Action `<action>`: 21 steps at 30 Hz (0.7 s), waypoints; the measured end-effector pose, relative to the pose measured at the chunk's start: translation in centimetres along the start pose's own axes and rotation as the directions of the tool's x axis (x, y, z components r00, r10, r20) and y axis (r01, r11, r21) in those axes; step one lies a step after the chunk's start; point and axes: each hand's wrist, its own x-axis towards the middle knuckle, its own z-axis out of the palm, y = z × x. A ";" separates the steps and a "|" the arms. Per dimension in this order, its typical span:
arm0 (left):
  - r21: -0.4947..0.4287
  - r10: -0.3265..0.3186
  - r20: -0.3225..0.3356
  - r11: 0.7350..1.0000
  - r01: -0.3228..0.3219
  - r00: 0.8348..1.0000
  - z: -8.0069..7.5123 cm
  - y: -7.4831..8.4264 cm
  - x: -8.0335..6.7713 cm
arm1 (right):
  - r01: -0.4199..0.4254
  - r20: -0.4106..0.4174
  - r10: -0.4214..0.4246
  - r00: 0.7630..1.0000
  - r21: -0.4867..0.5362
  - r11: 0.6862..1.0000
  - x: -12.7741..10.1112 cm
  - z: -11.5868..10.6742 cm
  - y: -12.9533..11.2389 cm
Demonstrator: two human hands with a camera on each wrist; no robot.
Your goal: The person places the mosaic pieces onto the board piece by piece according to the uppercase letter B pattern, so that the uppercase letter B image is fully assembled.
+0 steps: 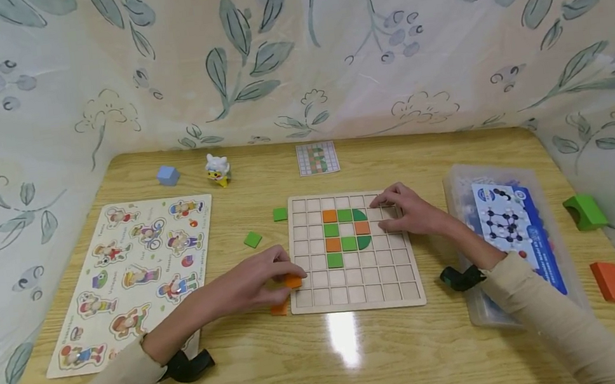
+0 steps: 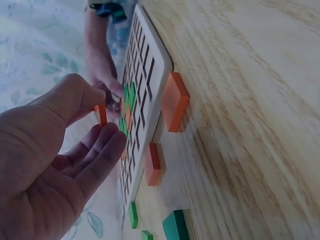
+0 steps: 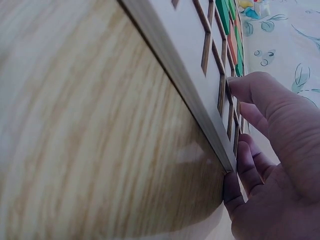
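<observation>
Left hand (image 1: 261,284) is pinching a small orange square tile (image 2: 101,114) between thumb and fingers, hovering at the left edge of the pale wooden grid board (image 1: 354,289). Right hand (image 1: 409,213) is lying on the board's right side, fingers mostly straight, probably steadying it, gripping nothing.

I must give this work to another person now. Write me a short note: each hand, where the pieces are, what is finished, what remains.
Left hand: pinches an orange tile at the grid board's left edge.
Right hand: rests on the board's upper right part, fingers at its edge, holds nothing.
Done: nine orange and green tiles sit in the grid.
Pattern card lies behind the board.
Left: loose green tiles and another orange tile wait on the table, left of the board.
</observation>
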 end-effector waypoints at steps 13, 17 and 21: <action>-0.018 -0.018 0.000 1.000 0.018 1.000 0.0 0.1 0.4 | -0.014 0.001 0.014 1.000 -0.005 1.000 0.0 0.1 -0.1; 0.001 -0.015 -0.028 1.000 0.015 1.000 0.1 0.1 0.7 | -0.009 -0.004 0.009 1.000 0.002 1.000 0.0 0.2 -0.1; 0.022 -0.018 -0.049 1.000 0.019 0.999 0.2 0.1 1.2 | -0.007 -0.006 0.007 1.000 0.002 1.000 0.0 0.1 -0.1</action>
